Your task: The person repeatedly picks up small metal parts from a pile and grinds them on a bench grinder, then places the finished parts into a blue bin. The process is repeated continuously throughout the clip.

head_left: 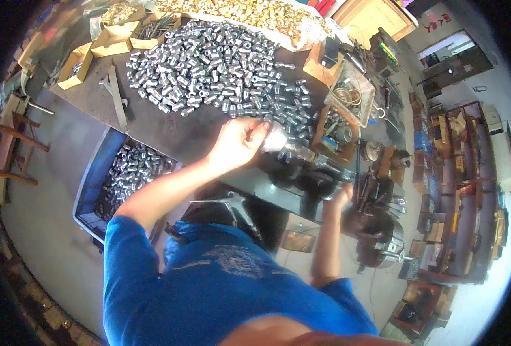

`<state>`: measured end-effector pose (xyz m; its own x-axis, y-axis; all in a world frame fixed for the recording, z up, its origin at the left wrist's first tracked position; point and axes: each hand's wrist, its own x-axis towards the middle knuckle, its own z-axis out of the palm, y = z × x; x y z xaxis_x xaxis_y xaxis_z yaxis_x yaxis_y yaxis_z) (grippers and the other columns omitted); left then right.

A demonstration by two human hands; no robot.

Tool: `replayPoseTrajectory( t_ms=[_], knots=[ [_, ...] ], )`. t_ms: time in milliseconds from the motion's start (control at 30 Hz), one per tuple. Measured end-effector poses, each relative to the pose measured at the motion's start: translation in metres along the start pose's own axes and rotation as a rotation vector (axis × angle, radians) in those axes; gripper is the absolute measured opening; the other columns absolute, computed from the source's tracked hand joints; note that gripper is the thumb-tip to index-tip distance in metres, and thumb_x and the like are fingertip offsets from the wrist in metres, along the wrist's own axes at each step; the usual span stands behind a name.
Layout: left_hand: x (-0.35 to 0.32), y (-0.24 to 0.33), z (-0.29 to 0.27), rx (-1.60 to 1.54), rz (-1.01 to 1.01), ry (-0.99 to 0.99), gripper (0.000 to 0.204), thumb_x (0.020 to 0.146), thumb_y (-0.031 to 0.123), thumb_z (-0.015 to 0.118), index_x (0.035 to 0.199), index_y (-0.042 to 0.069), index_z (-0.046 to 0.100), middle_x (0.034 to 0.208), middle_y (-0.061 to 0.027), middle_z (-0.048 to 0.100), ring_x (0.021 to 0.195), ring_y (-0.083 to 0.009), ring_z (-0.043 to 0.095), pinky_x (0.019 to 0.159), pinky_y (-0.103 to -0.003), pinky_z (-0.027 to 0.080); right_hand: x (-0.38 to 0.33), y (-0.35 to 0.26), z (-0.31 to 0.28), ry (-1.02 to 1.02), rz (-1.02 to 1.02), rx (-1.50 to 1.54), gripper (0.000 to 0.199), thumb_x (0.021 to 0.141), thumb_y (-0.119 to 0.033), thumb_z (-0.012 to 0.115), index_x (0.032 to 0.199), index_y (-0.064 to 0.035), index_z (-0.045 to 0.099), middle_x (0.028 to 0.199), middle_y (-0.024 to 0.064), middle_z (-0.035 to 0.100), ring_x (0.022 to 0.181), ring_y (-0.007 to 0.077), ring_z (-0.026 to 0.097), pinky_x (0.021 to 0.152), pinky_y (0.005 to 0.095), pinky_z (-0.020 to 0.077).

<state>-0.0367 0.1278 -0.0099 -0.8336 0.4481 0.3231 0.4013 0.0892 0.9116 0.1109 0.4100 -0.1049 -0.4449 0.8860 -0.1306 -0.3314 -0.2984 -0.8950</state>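
My left hand (239,142) is closed, thumb and fingers pinched at the face of a bright silver cylinder (275,138) on the end of a bench machine. What sits between the fingertips, if anything, is too small to make out. The machine's dark body (310,180) runs to the right from the cylinder. My right hand (340,196) is at the far right end of that body, near a metal rod (335,168); its fingers are mostly hidden. Beyond my left hand, a large heap of small silver metal fittings (209,69) covers the dark bench top.
A blue crate (88,179) of similar fittings stands below the bench edge at left. Brass-coloured parts (238,12) lie at the back. A flat metal bar (117,97) rests near small cardboard boxes (114,39). Right of the machine are a parts box (331,151) and loaded shelves (460,179).
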Motion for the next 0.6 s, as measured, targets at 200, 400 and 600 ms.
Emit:
replayPoseTrajectory(
  t_ms=[200, 400, 600],
  knots=[
    [0.006, -0.007, -0.003, -0.103, -0.135, -0.105, 0.038, 0.093, 0.024, 0.047, 0.064, 0.001, 0.051, 0.052, 0.0016, 0.043, 0.049, -0.0063, 0.039, 0.045, -0.026, 0.032, 0.045, -0.032, 0.047, -0.146, -0.356, -0.308, 0.020, 0.082, -0.012, 0.045, 0.067, -0.0019, 0.054, 0.054, -0.0002, 0.043, 0.045, 0.0073, 0.036, 0.041, 0.0209, 0.0275],
    [0.012, -0.006, -0.010, -0.201, -0.281, -0.140, 0.038, 0.091, 0.030, 0.052, 0.066, 0.002, 0.057, 0.054, 0.0006, 0.049, 0.050, -0.0066, 0.046, 0.045, -0.023, 0.036, -0.005, -0.092, 0.056, -0.212, -0.405, 0.049, 0.014, 0.083, -0.010, 0.042, 0.077, -0.0005, 0.051, 0.052, -0.0038, 0.029, 0.044, 0.0048, 0.025, 0.040, 0.0196, 0.0193],
    [0.007, -0.020, -0.014, -0.265, -0.304, -0.119, 0.039, 0.089, 0.033, 0.054, 0.065, 0.003, 0.056, 0.056, 0.0006, 0.050, 0.049, -0.0070, 0.047, 0.045, -0.022, 0.036, -0.067, -0.062, -0.003, -0.170, -0.225, 0.001, 0.015, 0.084, -0.013, 0.046, 0.072, -0.0042, 0.050, 0.053, -0.0034, 0.032, 0.042, 0.0045, 0.027, 0.036, 0.0198, 0.0192]
  ],
)
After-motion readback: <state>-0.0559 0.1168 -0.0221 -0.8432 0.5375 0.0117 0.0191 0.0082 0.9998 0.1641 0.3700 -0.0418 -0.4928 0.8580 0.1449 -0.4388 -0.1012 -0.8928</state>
